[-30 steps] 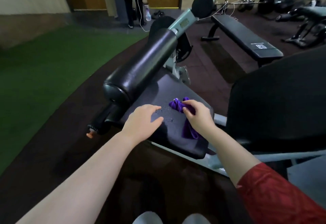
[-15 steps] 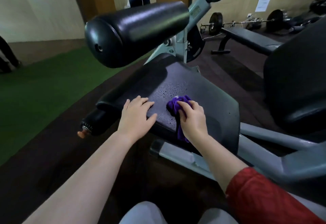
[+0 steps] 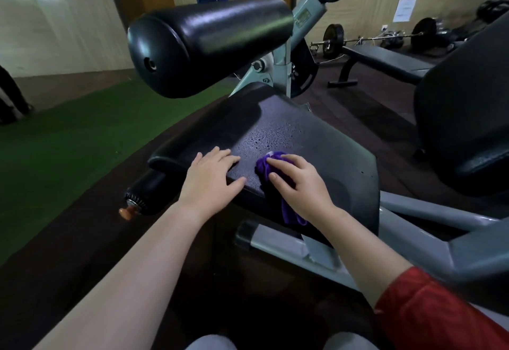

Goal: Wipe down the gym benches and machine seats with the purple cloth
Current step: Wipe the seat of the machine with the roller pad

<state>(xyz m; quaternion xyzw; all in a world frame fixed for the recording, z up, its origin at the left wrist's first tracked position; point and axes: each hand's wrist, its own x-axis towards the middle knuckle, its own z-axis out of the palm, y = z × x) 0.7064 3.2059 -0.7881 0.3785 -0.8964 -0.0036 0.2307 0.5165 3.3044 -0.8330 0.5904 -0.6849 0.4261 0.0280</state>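
Purple cloth [image 3: 265, 167], bunched under my right hand [image 3: 298, 184]'s curled fingers, wipes the black padded seat [image 3: 316, 140]; left hand [image 3: 210, 180] lies flat beside. Droplets beyond my fingertips come next, I judge.

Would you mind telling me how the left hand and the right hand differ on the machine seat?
The left hand lies flat with straight fingers and holds nothing; the right hand curls round the purple cloth. The left hand sits near the left edge of the seat; the right hand is nearer the middle, just below the drops. Both rest on the black seat.
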